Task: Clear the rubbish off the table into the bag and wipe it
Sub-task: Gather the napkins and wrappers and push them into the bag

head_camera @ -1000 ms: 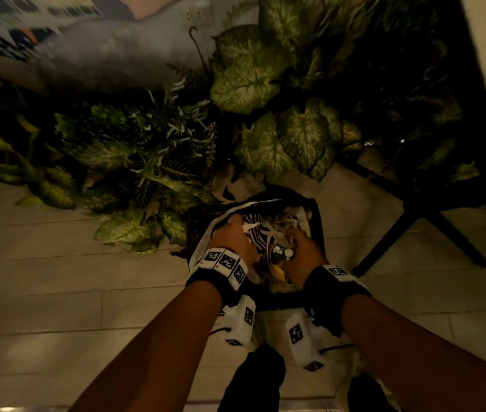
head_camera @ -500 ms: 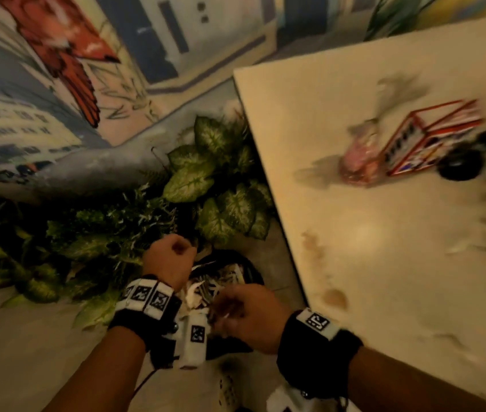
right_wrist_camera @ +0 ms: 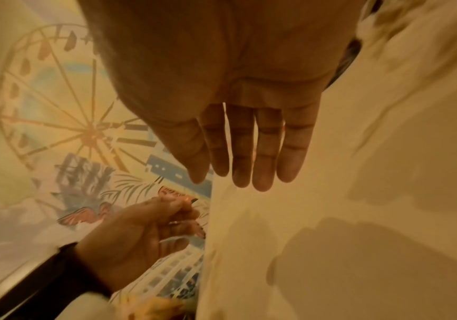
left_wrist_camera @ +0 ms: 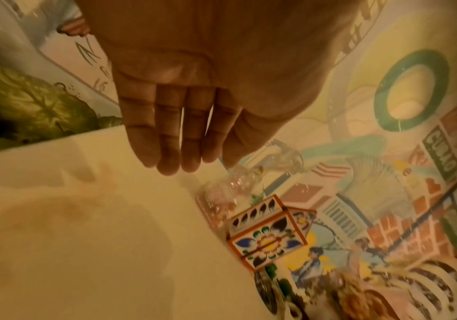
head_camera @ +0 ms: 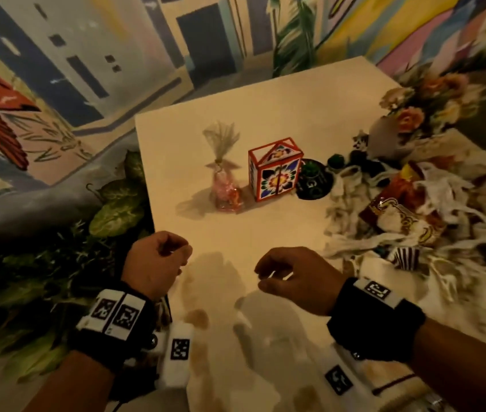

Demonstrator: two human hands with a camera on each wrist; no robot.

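Note:
A heap of rubbish [head_camera: 399,209], white paper shreds and printed wrappers, covers the right side of the white table [head_camera: 265,233]. Brown stains [head_camera: 197,318] mark the table's near part. My left hand [head_camera: 179,257] hovers at the table's left edge with loosely curled fingers [left_wrist_camera: 167,140] and holds nothing. A little above the near table, my right hand [head_camera: 268,276] is also relaxed and empty, its fingers [right_wrist_camera: 249,151] hanging down. The bag is not clearly in view.
At mid-table stand a pink cellophane packet [head_camera: 225,188], a floral red-edged box [head_camera: 274,173] and a small black pot [head_camera: 313,179]. Flowers [head_camera: 414,114] stand at the back right. Leafy plants [head_camera: 111,209] crowd the floor on the left, under a painted wall.
Both hands have come up out of the bag on the floor and now hang empty over the table's near left part. The view has swung from the bag to the table.

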